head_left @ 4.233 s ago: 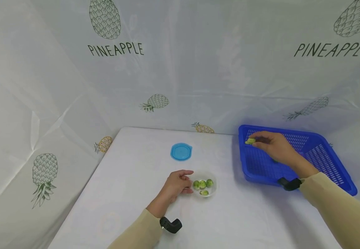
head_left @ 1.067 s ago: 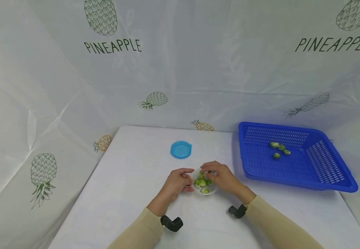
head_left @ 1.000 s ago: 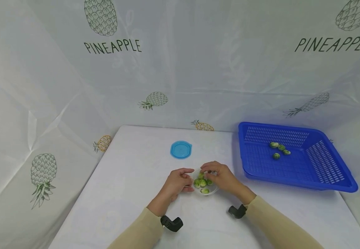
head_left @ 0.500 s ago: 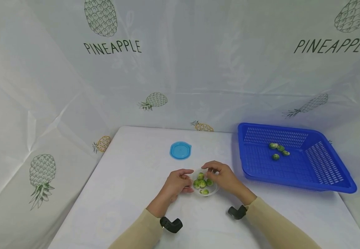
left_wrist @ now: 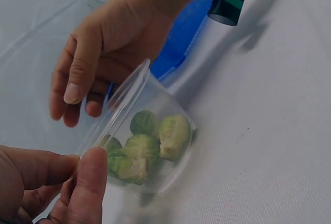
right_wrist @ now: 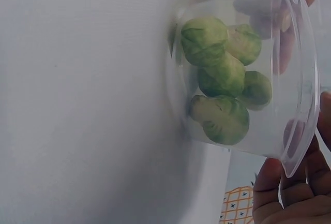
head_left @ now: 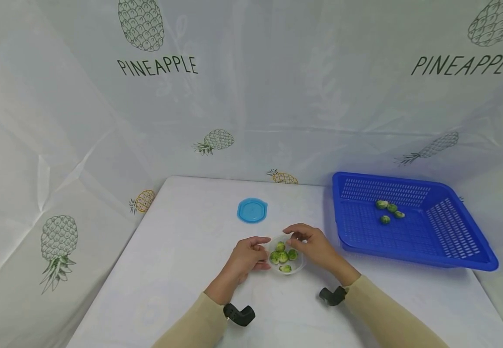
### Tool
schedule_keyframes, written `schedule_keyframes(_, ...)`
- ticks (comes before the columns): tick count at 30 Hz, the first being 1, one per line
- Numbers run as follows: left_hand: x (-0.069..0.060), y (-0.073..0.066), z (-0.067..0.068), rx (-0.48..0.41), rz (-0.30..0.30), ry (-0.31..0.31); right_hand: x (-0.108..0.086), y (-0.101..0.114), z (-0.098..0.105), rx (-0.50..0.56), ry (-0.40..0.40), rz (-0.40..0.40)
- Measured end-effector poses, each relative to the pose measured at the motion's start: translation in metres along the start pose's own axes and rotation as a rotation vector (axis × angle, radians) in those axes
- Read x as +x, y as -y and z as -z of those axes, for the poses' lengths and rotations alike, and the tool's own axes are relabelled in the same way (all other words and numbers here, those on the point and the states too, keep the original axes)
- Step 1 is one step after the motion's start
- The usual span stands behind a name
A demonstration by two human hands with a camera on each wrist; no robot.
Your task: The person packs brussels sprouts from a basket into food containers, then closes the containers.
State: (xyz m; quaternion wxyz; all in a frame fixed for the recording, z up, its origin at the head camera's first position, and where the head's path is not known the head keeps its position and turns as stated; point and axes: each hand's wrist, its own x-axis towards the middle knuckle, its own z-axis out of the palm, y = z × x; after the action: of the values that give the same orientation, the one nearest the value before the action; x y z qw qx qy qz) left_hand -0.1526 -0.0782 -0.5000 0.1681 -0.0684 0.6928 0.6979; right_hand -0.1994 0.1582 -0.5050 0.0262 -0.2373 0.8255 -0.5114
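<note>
Five round green sprouts (head_left: 283,257) sit in a clear, round plastic tub (head_left: 296,265), which stands on the white surface (head_left: 181,232). The left hand (head_left: 247,256) pinches the tub at its left side. The right hand (head_left: 311,246) is at the other side, with loose, bent fingers that hold nothing. I cannot tell if they touch the rim. In the left wrist view, some of the right fingers hide behind the tub, and one sprout only peeks out. The tan cloth sleeves (head_left: 194,321) are cut off at the bottom.

Four more green sprouts (head_left: 392,208) lie in the blue plastic basket (head_left: 364,234). The basket's right end covers part of the surface's right edge. The light blue plastic lid (head_left: 252,210) lies flat behind the tub, between it and the back edge, where the white pineapple cloth (head_left: 255,96) goes up. There is lots of room left of the left hand, and more in front of the tub.
</note>
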Motion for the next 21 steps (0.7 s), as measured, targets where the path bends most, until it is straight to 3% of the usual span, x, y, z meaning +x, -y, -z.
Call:
schedule_keyframes(7,0.0,0.001,-0.001,0.01,0.0,-0.009,0.0,0.003,0.003,-0.036,-0.021,0.016)
schedule_keyframes(14,0.002,0.002,-0.001,0.001,0.006,-0.004,0.001,0.013,0.011,-0.059,-0.071,0.117)
schedule_keyframes(21,0.004,0.003,0.0,0.006,0.007,-0.003,0.003,0.037,0.034,-0.1,-0.072,0.075)
